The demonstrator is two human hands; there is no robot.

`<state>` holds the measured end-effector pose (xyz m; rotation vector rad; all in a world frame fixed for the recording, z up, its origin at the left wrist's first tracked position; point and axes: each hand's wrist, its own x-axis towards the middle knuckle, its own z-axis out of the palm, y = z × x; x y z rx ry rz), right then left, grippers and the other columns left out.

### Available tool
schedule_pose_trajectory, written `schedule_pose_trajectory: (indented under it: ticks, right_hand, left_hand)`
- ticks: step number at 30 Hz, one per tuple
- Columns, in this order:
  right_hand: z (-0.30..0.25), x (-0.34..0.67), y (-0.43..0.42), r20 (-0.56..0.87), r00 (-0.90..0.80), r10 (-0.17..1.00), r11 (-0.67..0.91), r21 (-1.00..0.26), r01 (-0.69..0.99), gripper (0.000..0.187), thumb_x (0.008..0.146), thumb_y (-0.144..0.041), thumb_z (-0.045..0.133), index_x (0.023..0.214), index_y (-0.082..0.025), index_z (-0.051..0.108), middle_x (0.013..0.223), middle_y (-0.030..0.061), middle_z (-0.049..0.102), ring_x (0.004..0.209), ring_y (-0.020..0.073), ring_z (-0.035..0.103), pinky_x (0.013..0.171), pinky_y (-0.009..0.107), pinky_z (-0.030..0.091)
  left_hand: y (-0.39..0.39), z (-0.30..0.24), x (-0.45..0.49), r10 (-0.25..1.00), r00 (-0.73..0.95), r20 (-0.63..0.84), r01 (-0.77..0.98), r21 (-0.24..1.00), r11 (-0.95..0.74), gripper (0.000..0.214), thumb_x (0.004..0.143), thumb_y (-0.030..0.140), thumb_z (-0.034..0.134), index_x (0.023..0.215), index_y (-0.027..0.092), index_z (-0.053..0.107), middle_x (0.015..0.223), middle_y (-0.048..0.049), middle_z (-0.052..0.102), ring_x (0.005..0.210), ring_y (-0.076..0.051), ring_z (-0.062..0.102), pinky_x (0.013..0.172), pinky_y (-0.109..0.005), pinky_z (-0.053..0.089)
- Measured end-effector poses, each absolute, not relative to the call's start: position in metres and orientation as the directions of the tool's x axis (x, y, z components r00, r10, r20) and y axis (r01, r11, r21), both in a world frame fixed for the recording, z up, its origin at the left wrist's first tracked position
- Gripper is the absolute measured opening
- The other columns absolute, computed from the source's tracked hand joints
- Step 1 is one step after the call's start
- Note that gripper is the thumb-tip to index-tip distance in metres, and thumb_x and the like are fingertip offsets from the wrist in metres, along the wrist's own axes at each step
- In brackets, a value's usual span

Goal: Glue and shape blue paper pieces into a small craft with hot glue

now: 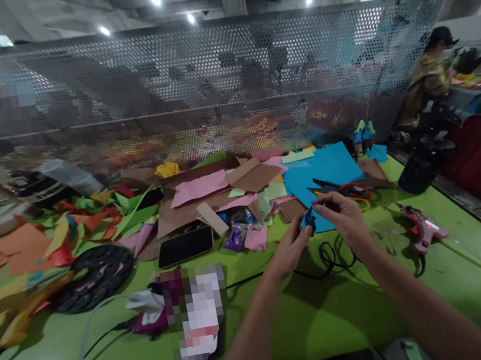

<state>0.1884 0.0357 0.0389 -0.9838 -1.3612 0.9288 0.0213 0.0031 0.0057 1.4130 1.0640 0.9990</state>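
Between my two hands is a small curled piece of blue paper [309, 219], held above the green table. My left hand [293, 246] pinches its lower left side. The fingers of my right hand [341, 217] are closed at its upper right edge, where a small purple bit shows. Just behind the hands lies a large blue sheet [335, 164]. Scissors with red handles [354, 189] rest on that sheet, partly covered by my right hand. To the right, a pink glue gun [422, 230] with a small lit light lies on the table.
A black cable [327, 261] loops below my hands. Left of them are a phone [186, 246], a black round tray [99, 274] and orange paper scraps [24, 248]. Pink and brown paper is piled at the back, before a perforated metal screen [205, 87]. A person [429, 75] sits far right.
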Motion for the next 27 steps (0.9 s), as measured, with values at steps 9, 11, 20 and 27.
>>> schedule_pose_trajectory:
  ticks: [9, 11, 20, 27]
  right_hand:
    - [0.0460, 0.1902, 0.0390, 0.239, -0.071, 0.968, 0.227, -0.964, -0.141, 0.028, 0.066, -0.044, 0.080, 0.085, -0.023, 0.076, 0.083, 0.0027, 0.070, 0.077, 0.0181, 0.060, 0.069, 0.030, 0.048]
    - [0.0461, 0.1887, 0.0379, 0.261, -0.066, 0.963, 0.251, -0.958, -0.136, 0.024, 0.065, -0.043, 0.081, 0.078, -0.023, 0.075, 0.080, 0.0022, 0.069, 0.078, 0.0187, 0.060, 0.071, 0.031, 0.048]
    - [0.0452, 0.1903, 0.0383, 0.170, -0.088, 0.981, 0.149, -0.968, -0.202, 0.029, 0.069, -0.041, 0.080, 0.092, -0.025, 0.078, 0.085, 0.0024, 0.073, 0.069, 0.0137, 0.054, 0.061, 0.027, 0.042]
    - [0.0365, 0.1905, 0.0393, 0.174, -0.109, 0.979, 0.152, -0.971, -0.185, 0.025, 0.065, -0.040, 0.082, 0.084, -0.024, 0.076, 0.079, 0.0015, 0.070, 0.064, 0.0131, 0.050, 0.059, 0.027, 0.040]
  left_hand:
    - [0.0036, 0.0043, 0.0192, 0.923, 0.383, -0.031, -0.218, 0.968, 0.124, 0.073, 0.083, 0.073, 0.049, 0.124, 0.014, 0.061, 0.082, -0.0060, 0.062, 0.067, -0.012, 0.048, 0.061, -0.025, 0.033]
    - [0.0038, 0.0031, 0.0196, 0.916, 0.399, -0.030, -0.232, 0.963, 0.133, 0.072, 0.084, 0.073, 0.049, 0.121, 0.012, 0.062, 0.080, -0.0064, 0.062, 0.066, -0.013, 0.048, 0.060, -0.025, 0.032]
    - [0.0060, 0.0055, 0.0216, 0.882, 0.471, -0.029, -0.389, 0.890, 0.237, 0.077, 0.079, 0.078, 0.049, 0.117, 0.013, 0.062, 0.072, -0.0031, 0.059, 0.055, -0.008, 0.044, 0.051, -0.021, 0.027]
    - [0.0049, 0.0071, 0.0189, 0.819, 0.571, -0.064, -0.372, 0.869, 0.327, 0.076, 0.077, 0.080, 0.048, 0.112, 0.013, 0.061, 0.065, -0.0023, 0.060, 0.042, -0.004, 0.038, 0.041, -0.019, 0.020]
